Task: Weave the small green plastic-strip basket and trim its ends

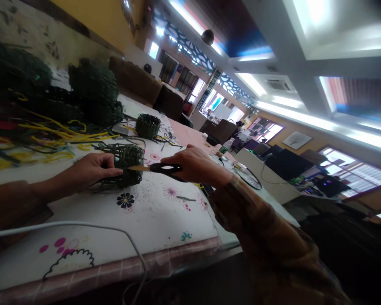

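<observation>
Green woven strips form the small basket (133,156), which lies on its side on the table between our hands, its loose ends fanning out toward our left. We judge it light and springy: the woven wall is likely firm enough to hold but gives under a hard squeeze, while the loose ends bend freely. We rate it neither fragile nor very slippery. The best hold is on the woven wall, close to the rim and clear of the blades.

Left hand (97,168): thumb and forefinger are closed together at the basket. We cannot tell whether they pinch a single strand or the wall. Right hand (195,164): fingers are wrapped around the black handles of the scissors (155,167), with no wide gap in the grip. The blades point at the basket and overlap it in view; we cannot confirm contact.

Surface: white cloth (165,216) with printed flowers covers the table, with pink checked fabric along the near edge. A short green offcut (186,198) and a white cable (104,227) lie on our side. Beyond the work stand a second woven basket (148,126), yellow strips (66,132) and a larger dark green woven pile (95,89).

Room: we note a brown sofa (135,80), monitors (284,163) on desks, and bright ceiling panels (307,113).
</observation>
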A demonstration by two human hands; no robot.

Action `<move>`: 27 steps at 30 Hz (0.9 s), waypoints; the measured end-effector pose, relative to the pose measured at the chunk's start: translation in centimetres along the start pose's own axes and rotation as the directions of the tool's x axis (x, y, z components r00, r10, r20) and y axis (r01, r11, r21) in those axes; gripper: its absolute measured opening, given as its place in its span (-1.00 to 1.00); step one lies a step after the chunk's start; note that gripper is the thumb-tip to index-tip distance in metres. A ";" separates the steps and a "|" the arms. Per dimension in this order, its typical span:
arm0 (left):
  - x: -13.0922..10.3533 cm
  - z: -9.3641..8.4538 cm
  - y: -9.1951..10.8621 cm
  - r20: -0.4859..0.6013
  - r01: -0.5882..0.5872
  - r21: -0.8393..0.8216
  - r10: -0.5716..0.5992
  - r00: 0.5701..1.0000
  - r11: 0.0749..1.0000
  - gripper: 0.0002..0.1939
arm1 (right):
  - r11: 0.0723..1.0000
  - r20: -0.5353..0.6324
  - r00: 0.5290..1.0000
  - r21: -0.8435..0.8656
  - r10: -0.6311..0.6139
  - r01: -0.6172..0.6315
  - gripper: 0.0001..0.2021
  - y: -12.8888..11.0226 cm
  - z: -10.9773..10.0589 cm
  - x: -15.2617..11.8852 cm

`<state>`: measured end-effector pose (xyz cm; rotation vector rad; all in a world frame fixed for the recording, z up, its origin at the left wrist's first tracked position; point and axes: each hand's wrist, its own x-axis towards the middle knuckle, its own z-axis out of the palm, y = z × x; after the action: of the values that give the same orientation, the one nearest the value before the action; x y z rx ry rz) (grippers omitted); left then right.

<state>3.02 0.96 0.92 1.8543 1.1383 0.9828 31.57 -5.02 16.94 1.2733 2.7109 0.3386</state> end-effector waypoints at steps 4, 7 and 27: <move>-0.1 0.1 -0.4 -0.025 -0.003 0.000 0.003 1.000 1.000 -0.53 | 0.980 -0.014 0.998 -0.191 -0.056 0.052 -0.67 -2.5 -1.5 0.0; 0.0 0.1 -0.7 -0.040 -0.003 -0.006 0.002 0.999 1.000 -0.53 | 0.982 -0.011 0.998 -0.178 -0.068 0.065 -0.69 -2.7 -0.7 0.1; 0.2 0.4 0.7 -0.038 0.047 -0.206 -0.056 0.998 0.977 -0.50 | 0.760 0.013 0.987 0.636 0.159 -0.130 -0.46 3.4 8.2 -0.8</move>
<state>3.74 0.83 1.39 1.6389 1.0633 1.0737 36.30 -2.33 9.87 1.6360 2.8701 -0.6228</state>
